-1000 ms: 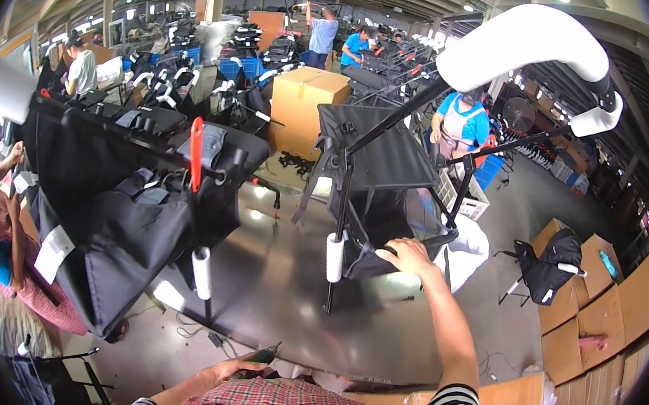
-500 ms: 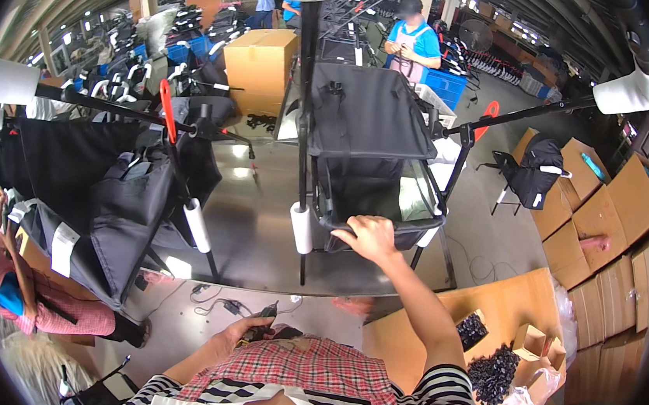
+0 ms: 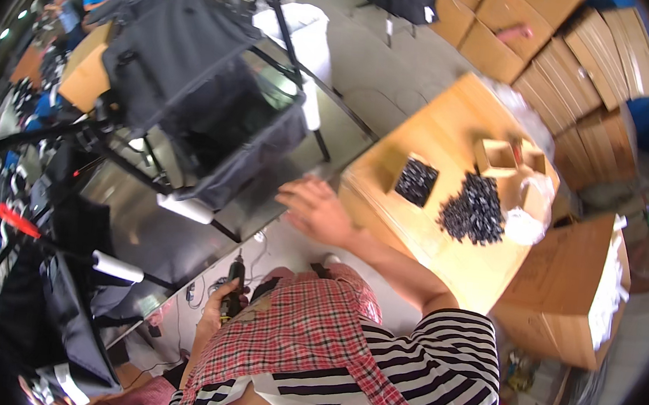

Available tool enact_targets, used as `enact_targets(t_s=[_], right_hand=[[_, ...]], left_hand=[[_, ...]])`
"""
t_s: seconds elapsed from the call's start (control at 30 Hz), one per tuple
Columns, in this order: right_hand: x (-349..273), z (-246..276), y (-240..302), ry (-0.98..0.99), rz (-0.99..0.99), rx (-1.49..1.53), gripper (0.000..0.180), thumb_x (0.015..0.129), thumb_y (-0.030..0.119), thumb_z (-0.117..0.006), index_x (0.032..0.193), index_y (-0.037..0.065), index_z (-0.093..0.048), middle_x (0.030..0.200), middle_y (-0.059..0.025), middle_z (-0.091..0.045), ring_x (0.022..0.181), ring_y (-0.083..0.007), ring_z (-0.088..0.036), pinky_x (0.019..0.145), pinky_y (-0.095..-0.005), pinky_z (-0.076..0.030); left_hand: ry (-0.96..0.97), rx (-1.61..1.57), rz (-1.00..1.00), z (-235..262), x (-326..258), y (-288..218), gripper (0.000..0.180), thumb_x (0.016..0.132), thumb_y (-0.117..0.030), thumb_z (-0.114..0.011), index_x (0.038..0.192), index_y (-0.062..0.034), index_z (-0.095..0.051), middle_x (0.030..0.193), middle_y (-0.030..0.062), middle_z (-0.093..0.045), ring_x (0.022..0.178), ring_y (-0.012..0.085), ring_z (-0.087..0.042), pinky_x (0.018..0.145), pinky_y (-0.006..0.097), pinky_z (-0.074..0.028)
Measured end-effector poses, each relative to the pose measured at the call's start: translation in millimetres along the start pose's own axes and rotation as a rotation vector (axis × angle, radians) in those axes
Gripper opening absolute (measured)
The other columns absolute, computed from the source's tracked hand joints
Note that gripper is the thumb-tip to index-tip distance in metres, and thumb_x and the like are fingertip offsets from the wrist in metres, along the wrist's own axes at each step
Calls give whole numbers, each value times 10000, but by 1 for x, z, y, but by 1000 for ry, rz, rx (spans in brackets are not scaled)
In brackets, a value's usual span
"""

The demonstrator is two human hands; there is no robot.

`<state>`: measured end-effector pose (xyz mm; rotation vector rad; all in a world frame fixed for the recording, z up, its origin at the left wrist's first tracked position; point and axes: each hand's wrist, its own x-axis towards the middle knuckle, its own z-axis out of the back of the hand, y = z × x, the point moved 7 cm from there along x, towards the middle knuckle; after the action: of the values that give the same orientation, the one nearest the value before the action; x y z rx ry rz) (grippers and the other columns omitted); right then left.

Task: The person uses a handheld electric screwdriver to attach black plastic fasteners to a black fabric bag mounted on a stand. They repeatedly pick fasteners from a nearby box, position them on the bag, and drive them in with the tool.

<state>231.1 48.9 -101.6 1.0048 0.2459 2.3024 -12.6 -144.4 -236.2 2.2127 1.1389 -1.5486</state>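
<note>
The right hand (image 3: 316,209), gripping the black fabric cart frame (image 3: 216,114) half a second ago, is now released, fingers spread above the metal table edge (image 3: 293,199). A black power screwdriver (image 3: 233,287) is grasped in the left hand (image 3: 216,313). Fastening is judged imminent.

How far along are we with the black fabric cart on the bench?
Looks done: the black fabric cart stands framed up on the metal bench, white caps on its legs. In hand: the left hand holds a power screwdriver low; the right hand is open near the bench edge. Left, probably: fitting small black parts piled on the wooden table.
</note>
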Motion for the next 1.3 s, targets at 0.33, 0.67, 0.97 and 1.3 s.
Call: enact_targets(t_s=[0.33, 0.67, 0.97, 1.3], right_hand=[[-177, 180, -195, -108, -746, -450, 135, 833, 105, -730, 952, 43, -723, 958, -126, -705, 919, -319, -666, 872, -410, -518], [-172, 144, -216, 151, -730, -484, 166, 765, 128, -776, 912, 95, -706, 956, -76, -648, 997, -274, -619, 906, -415, -463], [-173, 126, -235, 242, -780, -524, 258, 676, 108, -838, 835, 105, -635, 939, -71, -613, 1004, -284, -591, 879, -418, -446], [-148, 99, -236, 127, -703, -488, 115, 731, 142, -766, 816, 98, -701, 934, -79, -642, 968, -278, -619, 881, -424, -473]], left_hand=[[-50, 151, 56, -54, 7, 13, 414, 876, -150, -721, 1234, -35, -549, 952, 94, -660, 764, 174, -654, 694, 313, -571], [-100, 124, 64, -64, 14, 18, 369, 892, -129, -706, 1217, -37, -558, 914, 77, -655, 756, 163, -650, 698, 292, -560], [-80, 5, 42, -73, 11, 25, 297, 900, -136, -700, 1149, -34, -575, 879, 78, -646, 719, 166, -636, 677, 300, -556], [-104, 13, 44, -73, 12, 25, 252, 898, -164, -719, 1082, -26, -615, 877, 86, -660, 722, 176, -648, 656, 312, -563]])
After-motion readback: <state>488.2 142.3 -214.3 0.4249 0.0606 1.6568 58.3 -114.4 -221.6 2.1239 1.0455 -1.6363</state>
